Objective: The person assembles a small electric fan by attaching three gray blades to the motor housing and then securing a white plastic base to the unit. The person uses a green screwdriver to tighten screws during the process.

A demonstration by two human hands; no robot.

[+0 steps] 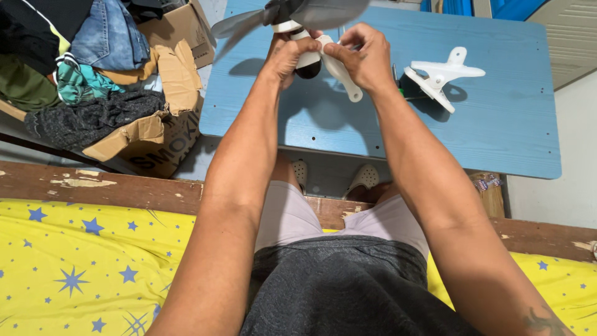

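Above blue tabletop (497,137), your left hand (291,57) clamped small fan (298,18) steady; right hand (364,56) pinched its white arm (341,71), freeing both for fitting. White clamp (440,76) lay aside, near.

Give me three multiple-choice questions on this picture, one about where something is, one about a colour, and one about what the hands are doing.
1. Where does the white clamp lie?
A. on the blue table
B. in the cardboard box
C. on the yellow sheet

2. What colour are the stars on the yellow sheet?
A. red
B. blue
C. green

3. How is the small fan held?
A. by the left hand alone
B. by both hands, with the right hand
C. by neither

Answers: 1 A, the clamp rests on the tabletop; 2 B, blue stars show; 3 B, both hands grip it.
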